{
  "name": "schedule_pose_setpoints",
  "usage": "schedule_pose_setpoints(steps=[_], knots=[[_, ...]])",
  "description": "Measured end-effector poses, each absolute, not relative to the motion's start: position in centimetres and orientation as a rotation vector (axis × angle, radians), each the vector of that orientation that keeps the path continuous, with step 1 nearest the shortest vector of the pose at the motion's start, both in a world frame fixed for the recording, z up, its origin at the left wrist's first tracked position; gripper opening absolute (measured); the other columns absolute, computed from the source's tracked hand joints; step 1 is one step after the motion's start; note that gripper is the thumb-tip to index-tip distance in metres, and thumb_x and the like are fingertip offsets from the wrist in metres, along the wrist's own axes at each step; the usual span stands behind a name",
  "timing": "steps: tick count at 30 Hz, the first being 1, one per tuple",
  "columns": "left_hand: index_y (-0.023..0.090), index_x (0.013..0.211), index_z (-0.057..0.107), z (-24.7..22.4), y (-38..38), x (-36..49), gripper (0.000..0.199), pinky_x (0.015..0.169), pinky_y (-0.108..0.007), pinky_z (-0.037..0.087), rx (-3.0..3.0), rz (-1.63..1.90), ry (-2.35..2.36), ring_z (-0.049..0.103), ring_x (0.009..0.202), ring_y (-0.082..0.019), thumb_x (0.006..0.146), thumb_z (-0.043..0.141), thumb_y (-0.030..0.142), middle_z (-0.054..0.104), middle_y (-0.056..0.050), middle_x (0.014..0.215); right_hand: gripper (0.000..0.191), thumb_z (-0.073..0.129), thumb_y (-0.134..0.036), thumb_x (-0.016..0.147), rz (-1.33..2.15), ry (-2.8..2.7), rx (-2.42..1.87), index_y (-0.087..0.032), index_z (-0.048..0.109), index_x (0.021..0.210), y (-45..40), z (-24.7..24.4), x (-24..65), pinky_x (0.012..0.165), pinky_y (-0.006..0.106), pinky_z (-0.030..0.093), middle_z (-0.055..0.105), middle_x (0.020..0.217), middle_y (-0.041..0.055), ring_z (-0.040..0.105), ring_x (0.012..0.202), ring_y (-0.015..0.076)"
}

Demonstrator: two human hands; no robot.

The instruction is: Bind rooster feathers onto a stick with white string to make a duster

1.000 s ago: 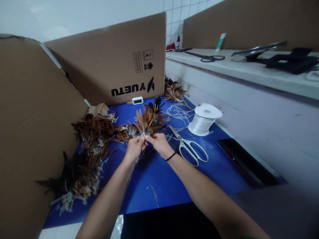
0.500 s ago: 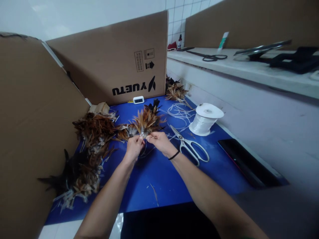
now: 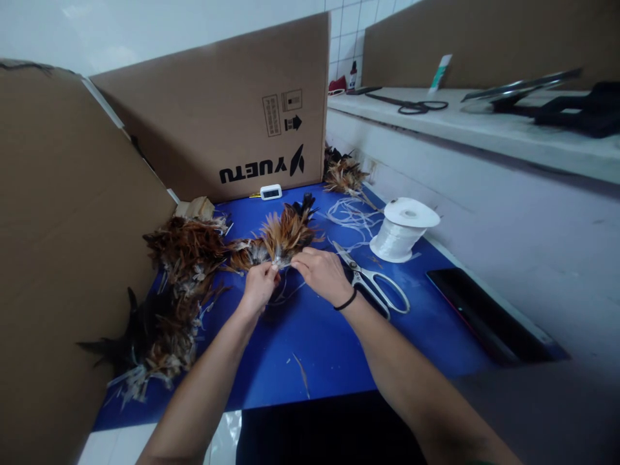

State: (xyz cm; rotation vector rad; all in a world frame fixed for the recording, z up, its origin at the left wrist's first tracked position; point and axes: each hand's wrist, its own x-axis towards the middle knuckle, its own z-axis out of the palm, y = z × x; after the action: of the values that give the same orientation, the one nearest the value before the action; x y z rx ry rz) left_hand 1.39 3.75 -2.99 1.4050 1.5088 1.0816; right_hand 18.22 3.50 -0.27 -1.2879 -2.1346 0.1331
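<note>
My left hand (image 3: 260, 284) is closed in a pinch on the pale lower end of a feather bunch (image 3: 285, 234). The bunch fans upward in tan, brown and black. Just to its right, my right hand (image 3: 322, 274), with a black band at the wrist, is also pinched. A thin white ribbon stretches between the two hands, and the fingers hide its ends. Loose loops of ribbon (image 3: 351, 216) lie behind, near the white spool (image 3: 403, 229). Scissors (image 3: 372, 281) with silver handles rest beside my right hand, blades partly covered by it.
A long heap of feathers (image 3: 186, 248) runs along the left side of the blue table (image 3: 271, 368). More feathers (image 3: 343, 173) sit at the back. A black phone (image 3: 489, 316) lies on the right. Cardboard panels (image 3: 194, 129) border the left and back; a shelf (image 3: 465, 116) holds dark scissors (image 3: 411, 104).
My right hand has moved a little to the right, away from my left, and turned its back upward. My left hand keeps its pinch on the feather bunch. The view has shifted slightly.
</note>
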Motion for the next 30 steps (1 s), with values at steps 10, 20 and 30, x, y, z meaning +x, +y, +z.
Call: schedule_pose_setpoints(steps=[10,20,30], knots=[[0.017,0.050,0.052,-0.4,2.0,0.2,0.030,0.053,-0.023,0.028,1.916,0.806,1.720,0.044,0.046,-0.011,0.080,0.047,0.019,0.051,0.000,0.046,0.024,0.044,-0.020,0.091,-0.282,-2.338,-1.095,-0.018,0.065,0.079,3.0,1.8,18.6,0.059,0.028,0.026,0.060,0.079,0.0041,0.048,0.075,0.0145],[0.018,0.055,0.055,0.9,-0.8,-1.1,0.019,0.055,-0.025,0.028,2.031,0.775,1.565,0.039,0.048,-0.012,0.072,0.054,0.009,0.050,0.000,0.050,0.020,0.051,-0.028,0.089,-0.171,-2.510,-0.796,-0.023,0.070,0.084,3.9,5.1,18.4,0.059,0.027,0.027,0.063,0.079,0.0031,0.050,0.076,0.0150],[0.019,0.051,0.056,2.2,-4.0,-0.8,0.023,0.049,-0.025,0.028,1.888,0.600,1.283,0.039,0.044,-0.012,0.073,0.054,0.016,0.050,-0.001,0.047,0.007,0.066,-0.022,0.074,0.400,-2.746,-0.449,-0.025,0.072,0.074,4.7,8.9,17.2,0.059,0.023,0.030,0.066,0.075,-0.0033,0.056,0.070,0.0112]])
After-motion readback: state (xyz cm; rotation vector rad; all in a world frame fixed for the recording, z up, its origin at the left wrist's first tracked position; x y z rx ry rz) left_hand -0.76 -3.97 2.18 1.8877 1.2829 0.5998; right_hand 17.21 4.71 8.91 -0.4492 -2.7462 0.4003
